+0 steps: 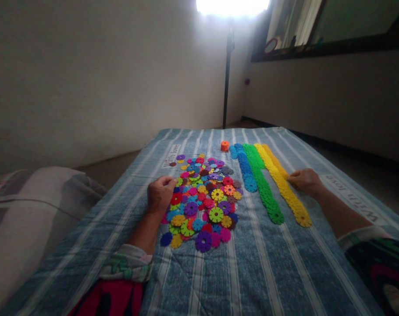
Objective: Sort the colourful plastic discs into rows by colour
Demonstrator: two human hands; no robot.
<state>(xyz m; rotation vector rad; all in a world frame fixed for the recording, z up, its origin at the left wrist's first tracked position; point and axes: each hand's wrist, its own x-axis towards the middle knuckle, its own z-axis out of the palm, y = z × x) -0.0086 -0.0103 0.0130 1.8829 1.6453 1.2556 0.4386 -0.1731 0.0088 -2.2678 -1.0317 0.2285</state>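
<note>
A loose pile of many-coloured notched plastic discs [191, 208] lies in the middle of the cloth. At its left edge my left hand [160, 194] is closed in a pinch, its fingertips against a lime-green disc [179, 181]; whether it grips that disc I cannot make out. My right hand [305, 181] pinches at the near end of a short orange-yellow row of discs [275, 161]. Beside that row run overlapping lines of yellow discs [286, 193], green discs [264, 193] and blue discs [245, 166]. An orange stack of discs [225, 146] stands beyond the pile.
A blue striped cloth [215, 285] covers the work surface, with printed lettering at both sides. Behind it stands a lit lamp on a black pole [226, 79]. Pale bedding or fabric [38, 228] lies at the left, and a window [334, 22] is at the upper right.
</note>
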